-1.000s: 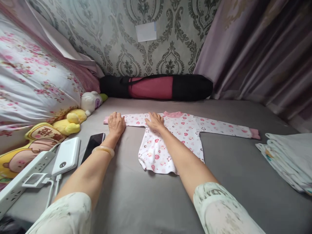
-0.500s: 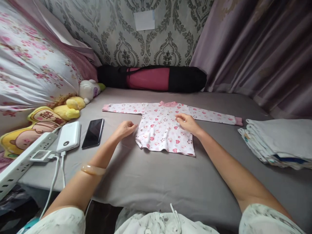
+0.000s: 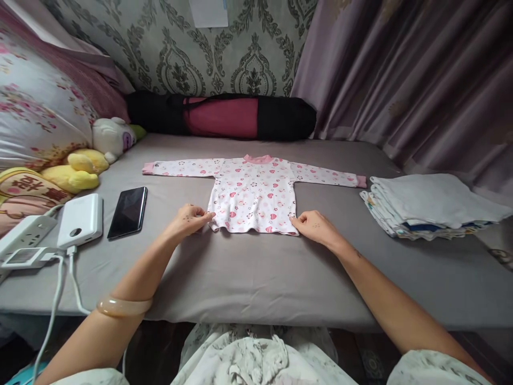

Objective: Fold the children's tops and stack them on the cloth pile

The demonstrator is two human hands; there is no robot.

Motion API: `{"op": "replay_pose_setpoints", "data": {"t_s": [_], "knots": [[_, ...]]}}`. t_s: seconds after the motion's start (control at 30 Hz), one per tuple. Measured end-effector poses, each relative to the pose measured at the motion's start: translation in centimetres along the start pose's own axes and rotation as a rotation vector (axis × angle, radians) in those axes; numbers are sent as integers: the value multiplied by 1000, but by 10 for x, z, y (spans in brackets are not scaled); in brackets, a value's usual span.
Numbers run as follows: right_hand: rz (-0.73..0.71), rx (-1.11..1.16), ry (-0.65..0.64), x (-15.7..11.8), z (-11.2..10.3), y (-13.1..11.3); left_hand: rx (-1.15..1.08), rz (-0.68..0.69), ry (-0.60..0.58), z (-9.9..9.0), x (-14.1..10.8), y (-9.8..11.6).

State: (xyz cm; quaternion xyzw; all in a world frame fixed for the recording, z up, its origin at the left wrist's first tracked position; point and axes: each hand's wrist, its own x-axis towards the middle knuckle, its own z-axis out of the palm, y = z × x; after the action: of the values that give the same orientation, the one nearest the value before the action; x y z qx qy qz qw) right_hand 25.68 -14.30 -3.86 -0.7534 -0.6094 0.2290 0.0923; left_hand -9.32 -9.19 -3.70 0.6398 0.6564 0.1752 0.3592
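A small white long-sleeved shirt (image 3: 254, 195) with pink hearts and a pink collar lies flat on the grey sheet, both sleeves spread out sideways. At its lower left corner, my left hand (image 3: 192, 219) pinches the hem between thumb and fingers. My right hand (image 3: 315, 224) grips the lower right corner of the hem in the same way. The hem between the hands is slightly wavy.
Right of the shirt is a stack of folded cloths (image 3: 436, 206). To the left lie a black phone (image 3: 127, 212), a white power bank (image 3: 80, 220), a power strip (image 3: 28, 232) with cables and plush toys (image 3: 78, 171). A black and red bag (image 3: 222, 116) lies at the back.
My left hand has come to the shirt's lower left corner and closed on it. My right hand has moved from the chest area down to the lower right corner. The camera view has shifted.
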Motion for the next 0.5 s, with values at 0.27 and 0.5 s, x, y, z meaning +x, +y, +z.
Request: {"op": "replay_pose_setpoints", "data": {"t_s": [0.27,0.5], "knots": [[54,201,-31,0,5,5,-391,-102,49,0,-1,6],[92,339,-38,-11,5,0,-676,-266,31,1,9,-4]]}}
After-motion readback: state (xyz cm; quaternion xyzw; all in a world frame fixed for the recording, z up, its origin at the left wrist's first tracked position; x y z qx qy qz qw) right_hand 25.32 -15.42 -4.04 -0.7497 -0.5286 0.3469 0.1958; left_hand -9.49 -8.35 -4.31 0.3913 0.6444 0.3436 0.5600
